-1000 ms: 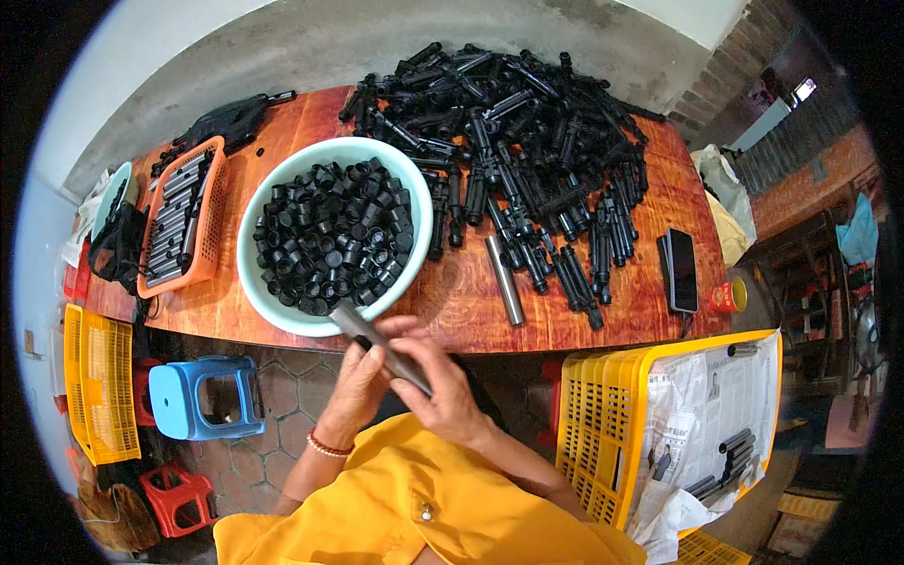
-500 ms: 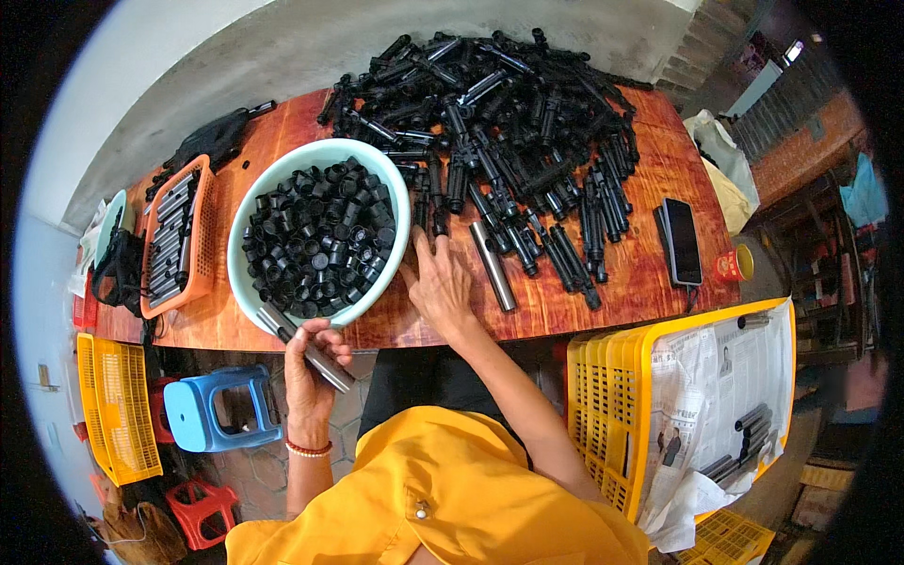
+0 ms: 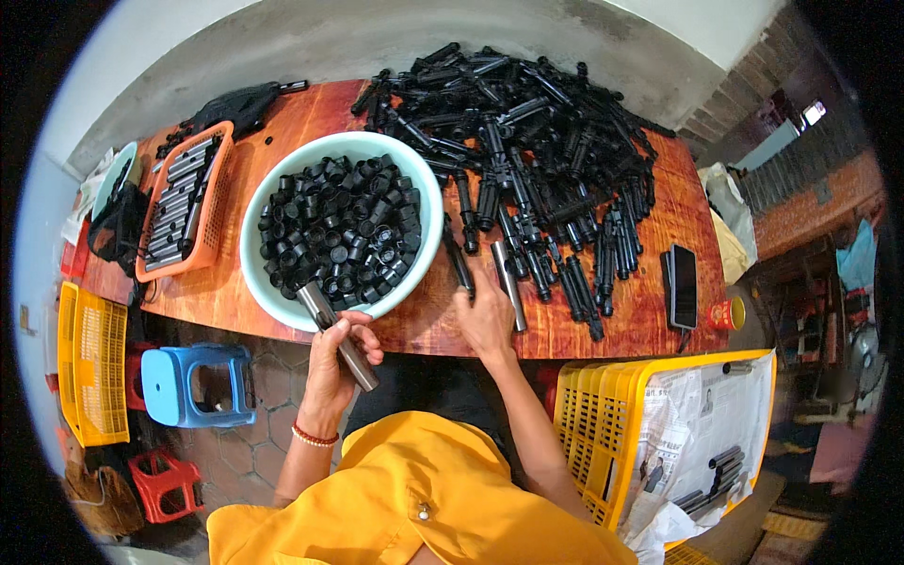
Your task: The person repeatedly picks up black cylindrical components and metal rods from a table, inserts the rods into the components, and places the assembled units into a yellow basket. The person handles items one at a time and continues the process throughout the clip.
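Note:
My left hand [image 3: 334,367] is wrapped round a grey metal tube [image 3: 356,364], held aslant at the near rim of a pale green bowl [image 3: 435,226]. The tube's upper end overlaps that rim. Many small black caps [image 3: 339,221] fill the bowl. Right of the bowl, my right hand [image 3: 488,318] has its fingers closed on the lower end of a slim black rod-shaped part [image 3: 457,256], which points away from me. Just beside those fingers another metal tube [image 3: 509,285] lies on the table. A large heap of black rod-shaped parts [image 3: 527,141] rises behind.
An orange basket [image 3: 209,212] of metal tubes stands left on the wooden table [image 3: 414,325]. A phone [image 3: 683,285] and a red-and-yellow cup [image 3: 727,314] are at the right. Beside me sits a yellow crate [image 3: 603,424] lined with newspaper, several tubes inside. A blue stool [image 3: 188,386] stands lower left.
My right hand has drawn back from the heap's edge toward me, a black rod-shaped part now in its fingers. My left hand still holds its tube. The whole view has shifted slightly.

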Tool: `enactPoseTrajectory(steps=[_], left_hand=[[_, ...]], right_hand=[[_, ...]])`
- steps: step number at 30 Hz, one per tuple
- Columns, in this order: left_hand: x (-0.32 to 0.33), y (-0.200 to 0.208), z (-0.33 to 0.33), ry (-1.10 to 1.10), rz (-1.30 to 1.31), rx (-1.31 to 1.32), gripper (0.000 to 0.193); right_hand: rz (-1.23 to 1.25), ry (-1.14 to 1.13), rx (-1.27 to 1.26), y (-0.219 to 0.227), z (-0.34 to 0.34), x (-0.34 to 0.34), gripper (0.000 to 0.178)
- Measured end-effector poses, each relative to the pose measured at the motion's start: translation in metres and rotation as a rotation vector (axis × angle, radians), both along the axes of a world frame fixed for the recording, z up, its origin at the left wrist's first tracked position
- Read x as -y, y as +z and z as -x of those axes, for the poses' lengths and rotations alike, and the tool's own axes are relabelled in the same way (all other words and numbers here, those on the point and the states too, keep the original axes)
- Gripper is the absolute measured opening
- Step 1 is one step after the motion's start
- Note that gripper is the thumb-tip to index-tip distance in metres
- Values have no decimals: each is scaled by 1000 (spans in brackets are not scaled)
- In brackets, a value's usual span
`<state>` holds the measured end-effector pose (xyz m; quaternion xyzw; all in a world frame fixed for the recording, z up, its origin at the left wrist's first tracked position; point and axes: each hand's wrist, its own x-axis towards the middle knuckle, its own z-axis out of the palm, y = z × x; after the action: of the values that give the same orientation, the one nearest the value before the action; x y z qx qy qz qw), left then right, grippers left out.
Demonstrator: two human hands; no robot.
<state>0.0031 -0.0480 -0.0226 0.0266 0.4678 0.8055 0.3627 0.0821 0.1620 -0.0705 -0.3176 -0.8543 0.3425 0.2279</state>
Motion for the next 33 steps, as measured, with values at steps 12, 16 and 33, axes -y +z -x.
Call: enactPoseTrajectory(steps=[12,16,33], left_hand=[[-2,12,5,-66,-202,138,24],[-11,22,6,-108,-246,157,19],[-3,28,13,69,-169,31,26]], right_hand=[[1079,8,-616,28,-57,10,45],[920,39,-601,49,-66,30,54],[-58,529,-260,55,-57,82,44]])
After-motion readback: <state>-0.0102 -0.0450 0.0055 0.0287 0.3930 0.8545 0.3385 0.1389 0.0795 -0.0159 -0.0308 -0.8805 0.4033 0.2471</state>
